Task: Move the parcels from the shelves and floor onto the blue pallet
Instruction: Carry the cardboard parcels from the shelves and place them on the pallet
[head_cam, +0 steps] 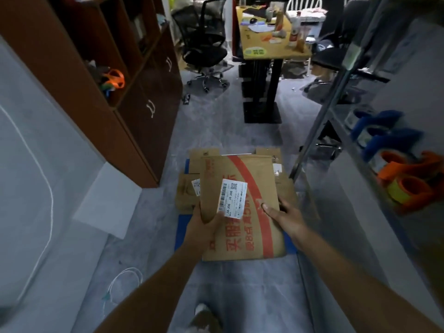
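Two hands (204,227) (286,217) on striped parcel (242,174); bookcase (144,116) left, rack (323,116) right, pallet (182,234) below.

- Flat brown cardboard parcel (247,179) with a broad red stripe, red print and a white label (231,198), gripped at its side edges by the left hand (204,227) and right hand (286,217)
- Other brown parcels (186,193) lie flat beneath it on the blue pallet (183,233), which sits on the floor
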Demonstrator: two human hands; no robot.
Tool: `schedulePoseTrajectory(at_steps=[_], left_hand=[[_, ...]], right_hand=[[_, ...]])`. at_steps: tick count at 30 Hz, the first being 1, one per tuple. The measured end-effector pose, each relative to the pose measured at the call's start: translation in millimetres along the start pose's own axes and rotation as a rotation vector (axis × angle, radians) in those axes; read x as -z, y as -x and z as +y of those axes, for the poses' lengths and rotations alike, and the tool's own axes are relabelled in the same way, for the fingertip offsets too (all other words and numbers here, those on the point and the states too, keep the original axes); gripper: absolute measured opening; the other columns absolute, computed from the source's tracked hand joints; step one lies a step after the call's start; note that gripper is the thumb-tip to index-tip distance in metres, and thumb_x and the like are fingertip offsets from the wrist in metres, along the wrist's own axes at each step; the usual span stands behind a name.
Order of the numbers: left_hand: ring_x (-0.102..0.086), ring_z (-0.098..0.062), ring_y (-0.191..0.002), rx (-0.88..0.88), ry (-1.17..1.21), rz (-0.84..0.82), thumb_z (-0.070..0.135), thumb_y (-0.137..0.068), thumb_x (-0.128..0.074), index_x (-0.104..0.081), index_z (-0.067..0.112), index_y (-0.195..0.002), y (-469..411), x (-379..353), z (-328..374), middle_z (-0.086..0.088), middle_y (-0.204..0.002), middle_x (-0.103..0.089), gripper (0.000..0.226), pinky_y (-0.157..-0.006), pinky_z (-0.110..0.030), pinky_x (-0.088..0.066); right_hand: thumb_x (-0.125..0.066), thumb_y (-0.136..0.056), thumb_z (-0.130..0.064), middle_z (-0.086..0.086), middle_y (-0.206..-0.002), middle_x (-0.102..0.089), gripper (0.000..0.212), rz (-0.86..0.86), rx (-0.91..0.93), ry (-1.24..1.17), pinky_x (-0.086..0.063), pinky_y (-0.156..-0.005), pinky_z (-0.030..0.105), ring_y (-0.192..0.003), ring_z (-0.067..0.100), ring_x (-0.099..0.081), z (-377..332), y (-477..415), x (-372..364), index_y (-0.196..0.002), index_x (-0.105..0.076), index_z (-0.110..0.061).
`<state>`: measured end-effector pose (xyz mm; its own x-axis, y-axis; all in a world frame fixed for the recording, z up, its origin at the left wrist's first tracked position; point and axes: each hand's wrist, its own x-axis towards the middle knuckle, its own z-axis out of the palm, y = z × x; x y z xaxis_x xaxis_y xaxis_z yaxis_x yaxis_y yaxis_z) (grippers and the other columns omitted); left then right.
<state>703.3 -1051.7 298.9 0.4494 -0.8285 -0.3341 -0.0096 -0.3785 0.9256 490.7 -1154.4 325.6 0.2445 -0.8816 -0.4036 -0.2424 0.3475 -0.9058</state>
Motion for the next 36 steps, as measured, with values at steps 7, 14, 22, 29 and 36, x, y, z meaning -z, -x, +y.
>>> schedulePoseTrajectory(at_steps=[7,14,22,29,36], left_hand=[[-0.064,-0.025,-0.11,0.178,0.032,0.122,0.053,-0.076,-0.071,-0.041,0.024,-0.14,-94,30,-48,0.0,-0.125,-0.063,0.077,-0.092,-0.052,-0.053],[-0.064,-0.025,-0.108,0.41,0.148,0.269,0.044,-0.078,-0.078,-0.037,0.012,-0.136,-202,48,-133,-0.006,-0.127,-0.058,0.078,-0.087,-0.046,-0.057],[-0.064,-0.023,-0.105,0.695,0.395,0.505,0.037,-0.073,-0.083,-0.04,0.005,-0.132,-279,29,-296,-0.009,-0.122,-0.061,0.08,-0.084,-0.04,-0.058],[-0.064,-0.022,-0.102,0.841,0.544,0.677,0.039,-0.072,-0.082,-0.026,0.02,-0.134,-309,-7,-431,-0.004,-0.117,-0.058,0.086,-0.086,-0.047,-0.058],[-0.059,-0.026,-0.111,0.957,0.611,0.769,0.038,-0.075,-0.082,-0.02,0.016,-0.137,-361,-35,-501,-0.008,-0.125,-0.053,0.091,-0.094,-0.05,-0.053]], right_hand=[[-0.073,-0.086,-0.027,0.004,-0.12,-0.067,0.059,-0.151,-0.096,0.137,-0.058,-0.08,0.031,-0.097,0.017,-0.069,-1,-119,-68,-0.14,-0.05,-0.027],[-0.076,-0.083,-0.028,0.004,-0.127,-0.061,0.065,-0.274,-0.168,0.303,-0.055,-0.081,0.031,-0.102,0.015,-0.063,40,-251,-146,-0.139,-0.046,-0.022],[-0.075,-0.081,-0.042,-0.013,-0.121,-0.053,0.064,-0.54,-0.071,0.639,-0.047,-0.085,0.026,-0.106,0.009,-0.055,174,-400,-242,-0.137,-0.045,-0.03],[-0.071,-0.086,-0.035,0.002,-0.133,-0.047,0.063,-0.778,0.03,0.904,-0.039,-0.093,0.028,-0.119,0.018,-0.049,314,-476,-312,-0.142,-0.046,-0.022],[-0.06,-0.095,-0.022,0.005,-0.141,-0.048,0.056,-0.834,0.189,1.153,-0.043,-0.105,0.043,-0.127,0.024,-0.048,381,-524,-352,-0.146,-0.037,-0.019]])
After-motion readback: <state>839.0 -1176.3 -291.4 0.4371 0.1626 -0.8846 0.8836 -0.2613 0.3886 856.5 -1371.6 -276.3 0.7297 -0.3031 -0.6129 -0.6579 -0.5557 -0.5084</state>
